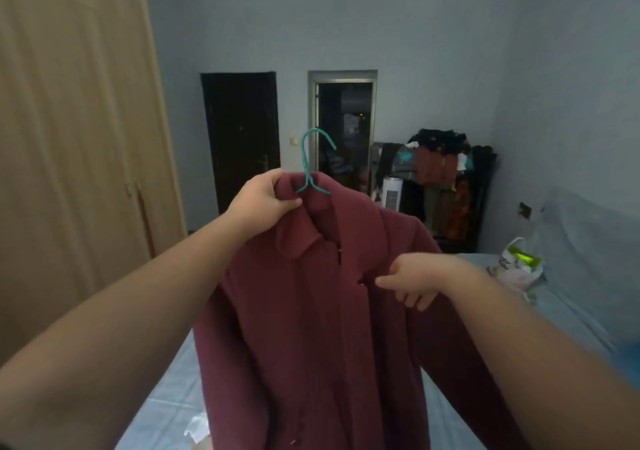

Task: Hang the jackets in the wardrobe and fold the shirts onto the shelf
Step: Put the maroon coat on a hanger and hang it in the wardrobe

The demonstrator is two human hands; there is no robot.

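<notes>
left hand (265,197) clamped on the collar of a maroon jacket (322,311), right at the neck of a teal hanger (311,162) whose hook sticks up free. right hand (417,278) pinches the jacket's front edge, fingers closed on cloth. jacket hangs in midair above the near edge of a blue bed (561,314). wardrobe (76,131) doors shut on the left, open floor room between. plastic bag (516,266) sits on the bed's far right side.
</notes>
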